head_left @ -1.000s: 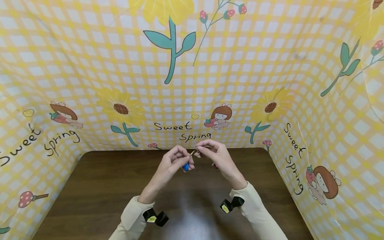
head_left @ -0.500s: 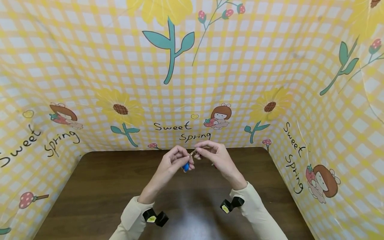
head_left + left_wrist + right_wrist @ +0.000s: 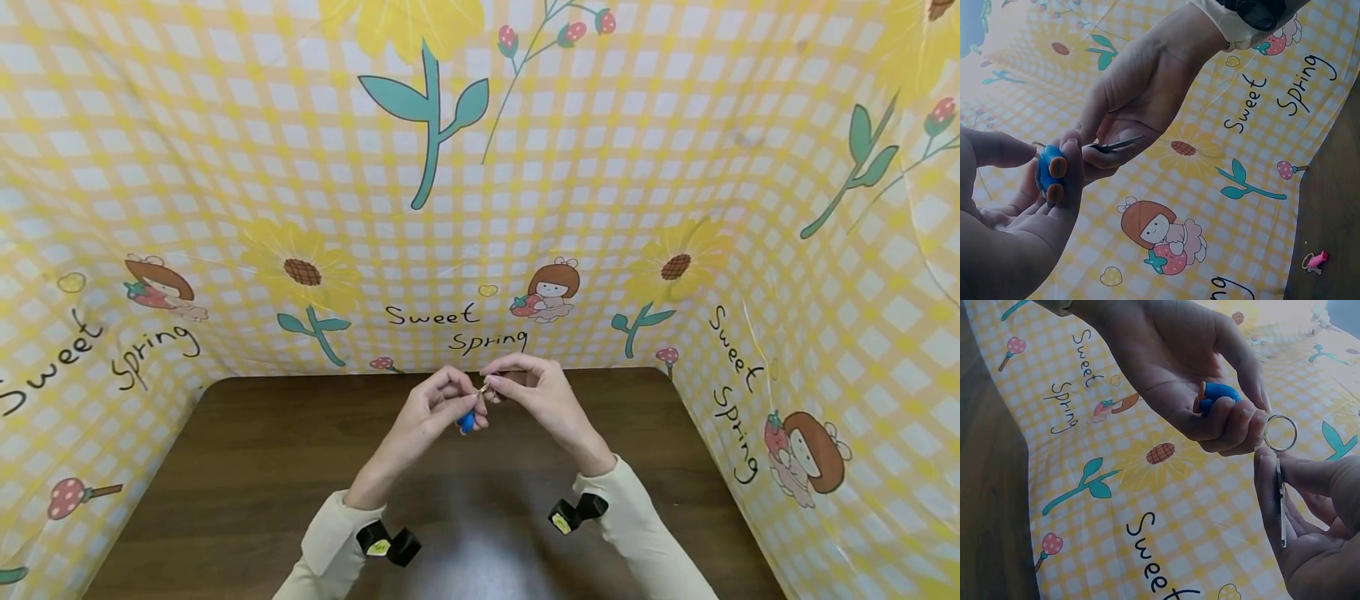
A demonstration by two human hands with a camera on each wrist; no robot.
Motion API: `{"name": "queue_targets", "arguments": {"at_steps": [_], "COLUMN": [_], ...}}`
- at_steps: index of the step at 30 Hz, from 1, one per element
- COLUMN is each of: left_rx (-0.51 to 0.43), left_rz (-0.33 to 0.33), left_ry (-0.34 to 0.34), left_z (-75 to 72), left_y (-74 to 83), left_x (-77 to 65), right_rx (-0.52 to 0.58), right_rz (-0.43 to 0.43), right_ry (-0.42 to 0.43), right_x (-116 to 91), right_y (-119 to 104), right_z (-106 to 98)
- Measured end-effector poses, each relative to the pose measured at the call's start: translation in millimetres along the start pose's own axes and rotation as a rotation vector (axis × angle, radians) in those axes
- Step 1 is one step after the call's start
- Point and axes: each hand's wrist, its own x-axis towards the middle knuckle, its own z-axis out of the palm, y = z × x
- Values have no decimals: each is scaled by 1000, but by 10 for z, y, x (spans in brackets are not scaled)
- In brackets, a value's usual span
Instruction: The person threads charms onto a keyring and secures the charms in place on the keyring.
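Above the far part of the dark wooden surface (image 3: 262,483), near its back edge, both hands are held close together, with a metal ring (image 3: 1296,434) between their fingertips. By the left hand (image 3: 429,410) the ring's edge is pinched between thumb and forefinger, while a blue charm (image 3: 1221,396) with orange ends is held by that hand's other fingers, which are curled against it. By the right hand (image 3: 542,390) a flat metal key (image 3: 1282,503) is pinched between thumb and fingers, just beside the ring; its length is seen edge-on along the palm side in the right wrist view. Whether the key is threaded on the ring cannot be told, as the joint is covered by fingertips. On the surface, well apart from the charm, a small pink object (image 3: 1317,259) with a ring is seen in the left wrist view. A yellow checked cloth (image 3: 570,167), printed with flowers, figures and lettering, is hung around the surface. Cream sleeves (image 3: 643,527) are worn, with a black device at each wrist.
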Motion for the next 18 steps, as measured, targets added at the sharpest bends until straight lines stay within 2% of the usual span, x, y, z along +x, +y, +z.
{"name": "queue_targets", "arguments": {"at_steps": [9, 18], "left_rx": [8, -14], "left_rz": [-2, -24], "left_ry": [30, 39], "left_z": [-18, -26], "left_y": [6, 15], "left_x": [-13, -30], "right_rx": [-28, -38], "right_rz": [10, 9], "right_ry": [-19, -3], "right_x": [-4, -5], "right_y": [10, 7], "right_z": [7, -4]}}
